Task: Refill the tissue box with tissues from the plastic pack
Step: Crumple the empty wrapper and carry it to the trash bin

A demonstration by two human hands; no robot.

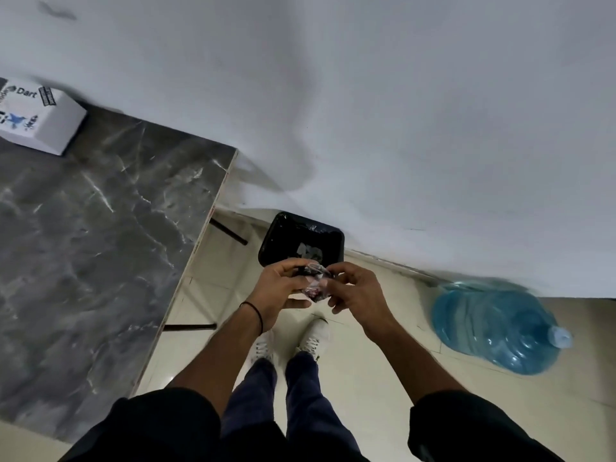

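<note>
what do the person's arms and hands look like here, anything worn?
Both hands are bare, no gloves. The left hand has a thin black band around its wrist; the right hand shows nothing worn on hand or wrist. Forearms are uncovered, with dark black sleeves ending near the elbows on both arms. No rings or watch visible.

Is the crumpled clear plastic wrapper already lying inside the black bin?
No, both hands hold the crumpled clear plastic wrapper above the black bin.

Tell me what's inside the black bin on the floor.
The black bin has a dark liner and something pale and crumpled at the bottom. The hands and crumpled plastic cover its near edge.
</note>
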